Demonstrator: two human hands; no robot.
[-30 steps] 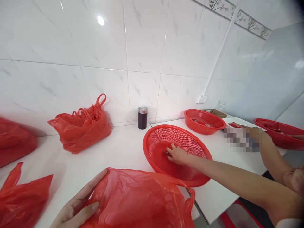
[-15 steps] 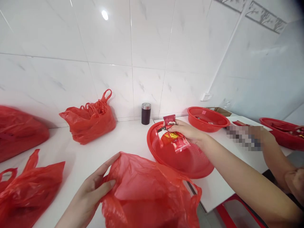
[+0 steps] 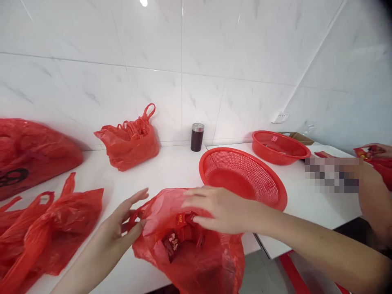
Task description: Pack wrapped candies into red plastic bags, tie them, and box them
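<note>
A red plastic bag (image 3: 196, 253) lies open at the near edge of the white table (image 3: 171, 171), with several red packets (image 3: 180, 237) inside. My left hand (image 3: 122, 226) pinches the bag's left rim, its other fingers spread. My right hand (image 3: 214, 208) hovers flat over the bag's mouth with fingers stretched out and nothing in them. Just behind the bag sits a red perforated basket (image 3: 269, 185), which holds nothing I can see.
Tied red bags sit at the back (image 3: 131, 139) and far left (image 3: 30, 147), with loose red bags (image 3: 45, 228) at the near left. A dark jar (image 3: 196, 137) stands by the tiled wall. A second red basket (image 3: 280, 147) and another person's arm (image 3: 372, 192) are at right.
My right hand lifted red packets out of the perforated basket, carried them over to the bag and let them go inside. My left hand kept the bag's rim open.
</note>
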